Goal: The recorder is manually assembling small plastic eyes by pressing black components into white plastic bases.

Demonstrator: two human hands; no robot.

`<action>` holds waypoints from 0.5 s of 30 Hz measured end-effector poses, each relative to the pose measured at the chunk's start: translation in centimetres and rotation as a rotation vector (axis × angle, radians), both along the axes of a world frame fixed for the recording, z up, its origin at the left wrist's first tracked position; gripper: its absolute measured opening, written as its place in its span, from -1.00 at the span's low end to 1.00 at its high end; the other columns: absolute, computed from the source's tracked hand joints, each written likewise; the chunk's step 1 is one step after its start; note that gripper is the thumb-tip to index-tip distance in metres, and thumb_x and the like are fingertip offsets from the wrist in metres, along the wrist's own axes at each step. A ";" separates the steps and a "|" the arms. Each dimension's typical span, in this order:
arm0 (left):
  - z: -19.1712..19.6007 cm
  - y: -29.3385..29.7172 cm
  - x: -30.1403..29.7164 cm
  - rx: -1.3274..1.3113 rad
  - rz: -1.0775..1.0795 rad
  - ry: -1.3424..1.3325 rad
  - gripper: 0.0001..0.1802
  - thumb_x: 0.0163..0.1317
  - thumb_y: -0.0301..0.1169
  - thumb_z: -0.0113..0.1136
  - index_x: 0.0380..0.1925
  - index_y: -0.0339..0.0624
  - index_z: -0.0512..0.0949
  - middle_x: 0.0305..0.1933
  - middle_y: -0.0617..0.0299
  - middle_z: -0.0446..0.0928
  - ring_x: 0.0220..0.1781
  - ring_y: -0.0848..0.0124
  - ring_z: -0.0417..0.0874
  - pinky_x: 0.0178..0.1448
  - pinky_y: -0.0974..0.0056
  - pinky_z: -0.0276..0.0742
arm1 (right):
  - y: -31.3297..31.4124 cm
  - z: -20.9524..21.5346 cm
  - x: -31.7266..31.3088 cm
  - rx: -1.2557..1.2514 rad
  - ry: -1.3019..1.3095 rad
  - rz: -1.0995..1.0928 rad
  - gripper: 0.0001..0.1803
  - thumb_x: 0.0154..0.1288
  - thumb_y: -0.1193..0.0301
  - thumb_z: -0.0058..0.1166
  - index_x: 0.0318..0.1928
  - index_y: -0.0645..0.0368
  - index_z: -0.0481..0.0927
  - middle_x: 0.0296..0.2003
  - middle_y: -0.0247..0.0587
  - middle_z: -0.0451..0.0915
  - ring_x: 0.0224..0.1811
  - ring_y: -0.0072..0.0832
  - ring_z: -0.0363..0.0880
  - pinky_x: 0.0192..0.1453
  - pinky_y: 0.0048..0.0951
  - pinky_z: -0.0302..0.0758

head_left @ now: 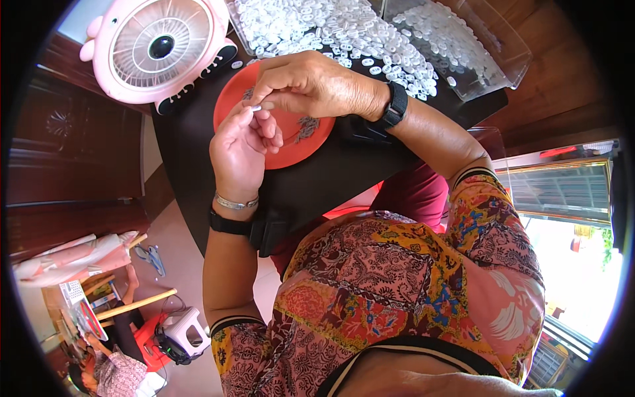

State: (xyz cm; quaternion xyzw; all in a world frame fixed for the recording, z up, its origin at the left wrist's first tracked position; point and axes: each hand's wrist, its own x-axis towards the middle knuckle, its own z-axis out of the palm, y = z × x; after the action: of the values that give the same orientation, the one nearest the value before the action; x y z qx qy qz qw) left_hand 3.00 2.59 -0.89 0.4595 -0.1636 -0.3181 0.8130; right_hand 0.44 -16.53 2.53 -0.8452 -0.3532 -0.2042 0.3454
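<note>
Both hands meet over an orange-red plate [305, 147] on a dark table [331, 178]. My left hand [239, 151] is raised with its fingers curled, its fingertips pinching a small white plastic piece [254, 107]. My right hand [311, 86] reaches across from the right and its fingertips close on the same small white piece. A few small bits lie on the plate, partly hidden by the hands. Beyond the hands lies a heap of several small white plastic pieces [331, 30].
A pink round desk fan [159, 46] stands at the far left of the table. A clear plastic container [463, 46] holding more white pieces sits at the far right. Below left, the floor holds bags, wooden sticks and a small white stool [185, 331].
</note>
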 end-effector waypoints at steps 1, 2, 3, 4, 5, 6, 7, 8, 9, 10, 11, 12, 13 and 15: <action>-0.1 0.0 0.1 -0.026 -0.029 0.047 -0.74 0.28 -0.26 -0.14 -0.38 -0.23 0.43 -0.53 0.24 0.41 -0.50 0.40 0.47 -0.43 0.38 0.33 | 0.0 -0.3 0.1 0.064 0.043 0.031 -0.84 0.17 0.52 0.20 -0.21 0.20 0.58 -0.31 -0.25 0.58 -0.25 -0.33 0.63 -0.18 -0.41 0.54; -0.1 -0.1 0.0 -0.022 -0.028 0.052 -0.74 0.28 -0.26 -0.14 -0.38 -0.23 0.43 -0.53 0.24 0.41 -0.50 0.40 0.47 -0.43 0.38 0.33 | 0.0 -0.5 0.1 0.128 0.085 0.061 -0.83 0.18 0.52 0.20 -0.19 0.21 0.59 -0.30 -0.25 0.59 -0.23 -0.35 0.63 -0.16 -0.43 0.55; 0.0 -0.2 -0.1 -0.014 -0.013 0.048 -0.75 0.27 -0.28 -0.14 -0.39 -0.23 0.42 -0.53 0.24 0.41 -0.51 0.40 0.47 -0.42 0.38 0.33 | 0.0 -0.7 0.0 0.138 0.110 0.061 -0.81 0.18 0.53 0.21 -0.17 0.21 0.61 -0.29 -0.26 0.59 -0.21 -0.39 0.63 -0.12 -0.46 0.55; 0.2 -0.3 -0.2 -0.006 0.003 0.043 -0.77 0.26 -0.29 -0.14 -0.40 -0.22 0.41 -0.53 0.24 0.41 -0.51 0.40 0.47 -0.42 0.38 0.33 | 0.2 -0.8 0.0 0.142 0.114 0.062 -0.81 0.18 0.53 0.21 -0.17 0.21 0.61 -0.29 -0.26 0.59 -0.21 -0.39 0.63 -0.12 -0.46 0.55; 0.2 -0.3 -0.2 -0.003 0.004 0.047 -0.77 0.26 -0.29 -0.14 -0.40 -0.22 0.41 -0.53 0.24 0.41 -0.51 0.40 0.47 -0.42 0.38 0.33 | 0.3 -0.9 0.0 0.152 0.118 0.047 -0.81 0.16 0.54 0.22 -0.17 0.21 0.62 -0.29 -0.26 0.59 -0.21 -0.39 0.63 -0.12 -0.46 0.55; 0.2 -0.3 -0.2 0.023 0.029 0.029 -0.78 0.25 -0.31 -0.13 -0.39 -0.23 0.42 -0.53 0.25 0.42 -0.51 0.41 0.47 -0.42 0.39 0.33 | 0.4 -1.1 0.0 0.161 0.122 0.032 -0.80 0.15 0.55 0.23 -0.17 0.21 0.63 -0.30 -0.26 0.59 -0.20 -0.40 0.63 -0.11 -0.47 0.55; 0.2 -0.3 -0.2 0.049 0.051 0.012 -0.78 0.24 -0.32 -0.13 -0.38 -0.24 0.42 -0.53 0.25 0.42 -0.52 0.43 0.47 -0.43 0.40 0.33 | 0.4 -1.3 0.0 0.165 0.126 0.030 -0.80 0.15 0.55 0.23 -0.17 0.21 0.63 -0.30 -0.26 0.59 -0.20 -0.40 0.63 -0.11 -0.47 0.55; 0.3 -0.5 -0.3 0.054 0.049 0.016 -0.78 0.24 -0.32 -0.13 -0.38 -0.24 0.42 -0.53 0.25 0.42 -0.52 0.43 0.47 -0.43 0.40 0.33 | 0.3 -1.5 0.0 0.174 0.130 0.022 -0.80 0.14 0.57 0.23 -0.18 0.20 0.64 -0.30 -0.26 0.60 -0.20 -0.41 0.63 -0.11 -0.48 0.55; 0.4 -0.7 -0.5 0.106 0.077 -0.049 -0.79 0.24 -0.33 -0.10 -0.37 -0.24 0.43 -0.53 0.26 0.43 -0.53 0.45 0.46 -0.43 0.42 0.33 | 0.2 -1.6 0.0 0.182 0.132 0.014 -0.79 0.13 0.59 0.23 -0.18 0.19 0.64 -0.30 -0.26 0.60 -0.19 -0.42 0.63 -0.10 -0.49 0.56; 0.5 -0.8 -0.7 0.159 0.108 -0.114 -0.81 0.24 -0.35 -0.08 -0.36 -0.24 0.44 -0.53 0.27 0.43 -0.53 0.48 0.46 -0.43 0.44 0.33 | 0.2 -1.5 -0.1 0.187 0.137 0.015 -0.79 0.13 0.59 0.23 -0.18 0.19 0.64 -0.30 -0.26 0.60 -0.19 -0.42 0.63 -0.10 -0.49 0.56; 0.6 -1.0 -0.9 0.164 0.109 -0.110 -0.81 0.24 -0.35 -0.08 -0.36 -0.24 0.44 -0.53 0.27 0.43 -0.53 0.48 0.46 -0.43 0.44 0.33 | 0.2 -1.3 -0.3 0.178 0.148 0.006 -0.78 0.12 0.59 0.22 -0.17 0.19 0.64 -0.29 -0.26 0.61 -0.18 -0.42 0.63 -0.10 -0.49 0.56; 0.6 -1.1 -1.1 0.241 0.160 -0.193 -0.82 0.24 -0.36 -0.05 -0.37 -0.24 0.46 -0.53 0.28 0.44 -0.54 0.50 0.46 -0.43 0.45 0.33 | 0.1 -1.2 -0.4 0.170 0.159 -0.004 -0.77 0.12 0.60 0.22 -0.17 0.18 0.64 -0.28 -0.26 0.61 -0.18 -0.42 0.63 -0.09 -0.50 0.56; 0.7 -1.2 -1.2 0.318 0.210 -0.278 -0.84 0.24 -0.37 -0.03 -0.37 -0.24 0.47 -0.53 0.29 0.45 -0.54 0.52 0.46 -0.43 0.47 0.33 | 0.1 -1.3 -0.4 0.181 0.185 -0.003 -0.75 0.11 0.61 0.23 -0.16 0.17 0.64 -0.27 -0.26 0.63 -0.17 -0.45 0.63 -0.10 -0.51 0.56; 0.4 -1.0 -1.1 0.306 0.210 -0.273 -0.84 0.24 -0.38 -0.02 -0.40 -0.24 0.47 -0.55 0.29 0.45 -0.55 0.53 0.46 -0.44 0.48 0.33 | 0.0 -0.7 -0.5 0.203 0.216 0.000 -0.76 0.12 0.59 0.23 -0.15 0.17 0.64 -0.27 -0.26 0.63 -0.18 -0.46 0.63 -0.11 -0.51 0.55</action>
State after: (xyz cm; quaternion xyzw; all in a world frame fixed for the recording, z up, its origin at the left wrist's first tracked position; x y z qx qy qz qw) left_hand 1.93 1.56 -0.45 0.6306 -0.1731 -0.1879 0.7328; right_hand -0.10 -16.50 1.78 -0.8228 -0.2915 -0.1467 0.4653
